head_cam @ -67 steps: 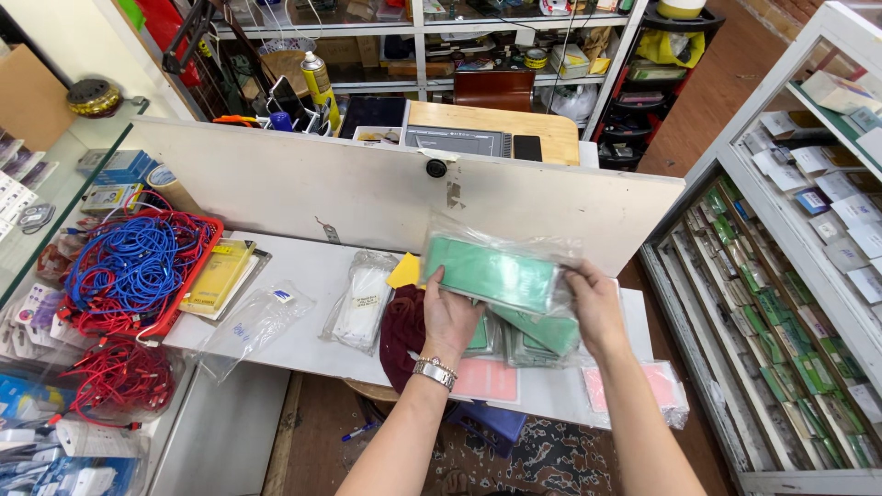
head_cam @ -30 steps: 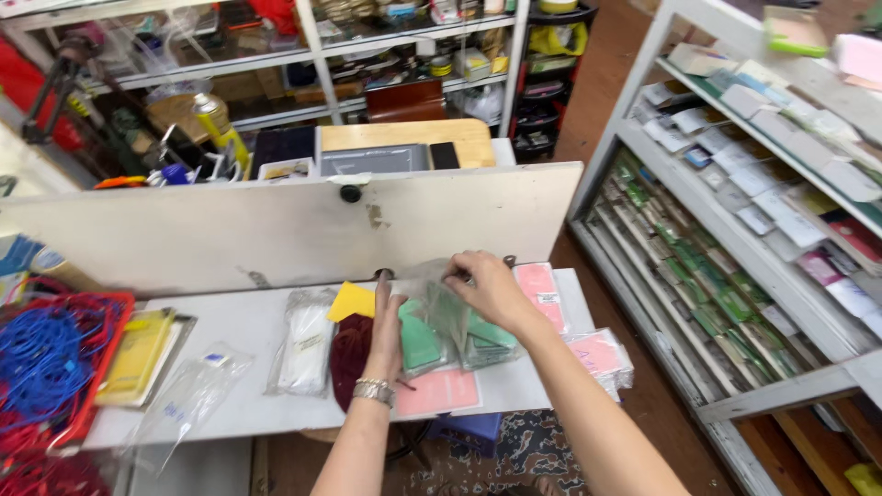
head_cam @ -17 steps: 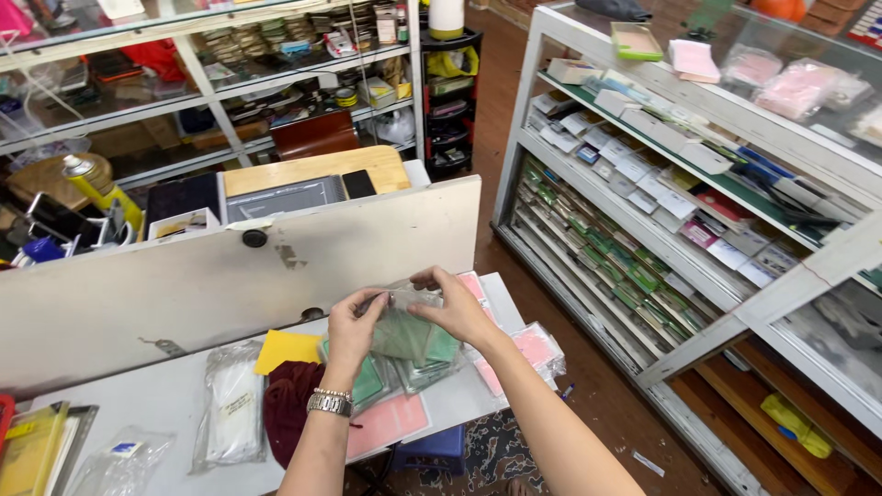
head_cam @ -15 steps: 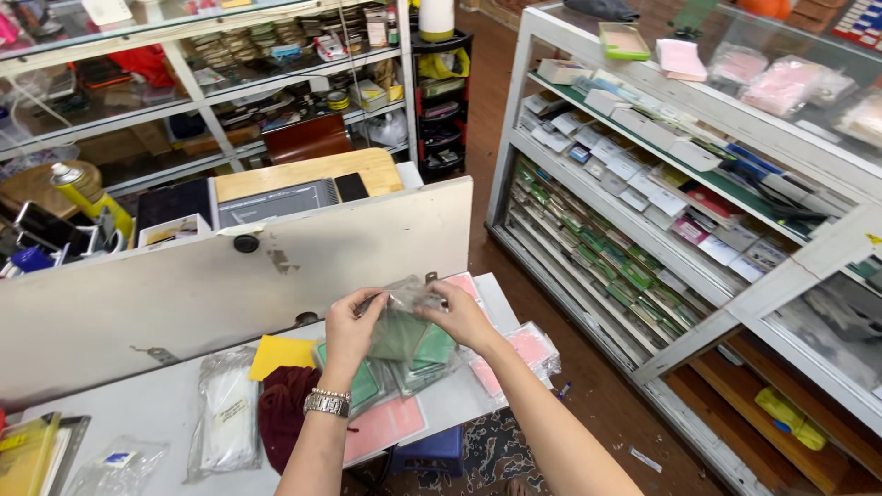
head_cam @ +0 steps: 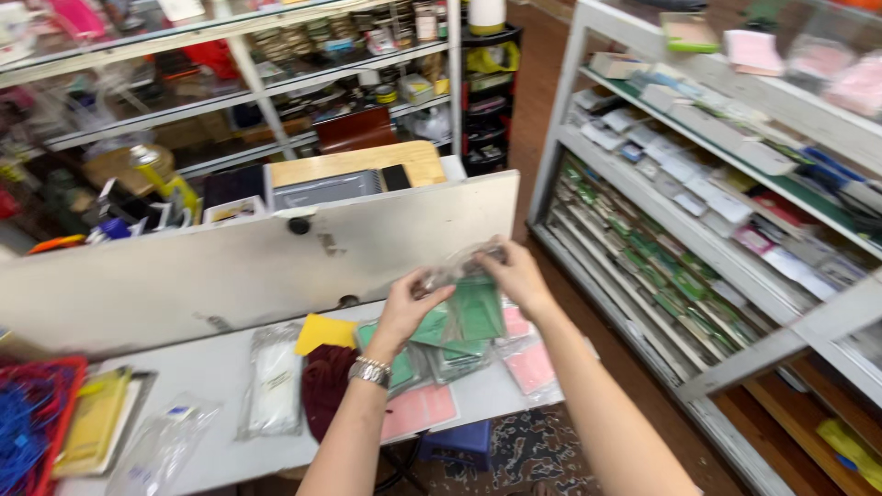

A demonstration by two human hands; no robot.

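Note:
Both my hands hold one clear plastic packet of green sheets (head_cam: 475, 308) a little above the white counter (head_cam: 207, 372). My left hand (head_cam: 413, 308), with a metal watch on its wrist, grips the packet's left top corner. My right hand (head_cam: 510, 274) pinches its right top edge. Under the packet lie more green packets (head_cam: 413, 360) and pink packets (head_cam: 531, 366) in a loose pile.
A yellow sheet (head_cam: 323, 332), a dark red cloth (head_cam: 326, 400) and clear bags (head_cam: 271, 377) lie left of the pile. A white upright board (head_cam: 239, 262) backs the counter. Shelves of small packets (head_cam: 698, 211) stand to the right. A red basket of blue cord (head_cam: 32, 427) sits far left.
The view has swung right towards the shelves. My hands have lifted the green packet off the pile and turned it more upright, both still gripping it.

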